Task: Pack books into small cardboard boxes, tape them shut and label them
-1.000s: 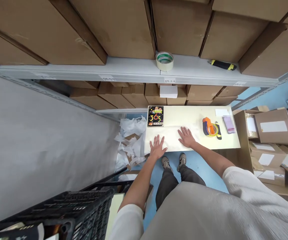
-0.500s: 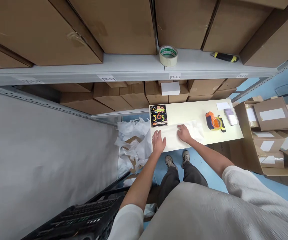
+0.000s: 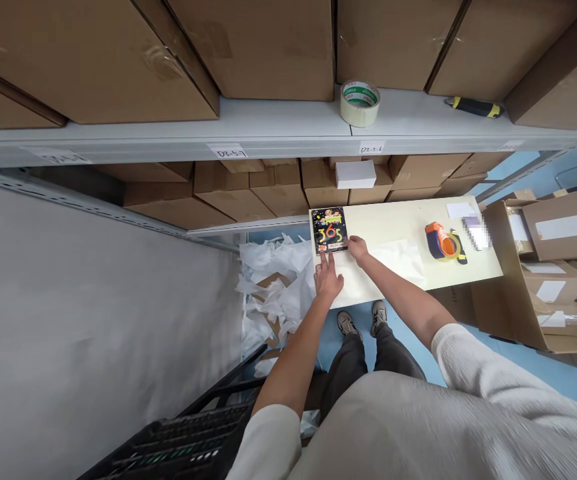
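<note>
A black book (image 3: 330,231) with colourful "365" lettering lies at the left end of the cream tabletop (image 3: 393,217). At its lower right corner, my right hand (image 3: 357,249) has its fingers closed on the edge. My left hand (image 3: 329,280) lies on the table just below the book, fingers stretched out and fingertips touching its near edge. A thin white sheet (image 3: 398,259) is spread flat to the right, partly under my right forearm.
An orange and navy tape dispenser (image 3: 438,241) and pixelated items (image 3: 477,232) sit on the table's right. Crumpled white wrapping (image 3: 288,267) lies left. A large carton (image 3: 533,333) of parcels stands right. The shelf (image 3: 278,120) ahead holds boxes, a tape roll (image 3: 360,105) and a cutter (image 3: 475,107).
My right hand has moved left from the white sheet to the book's corner. My left hand has come up to the book's near edge. The camera view has shifted slightly.
</note>
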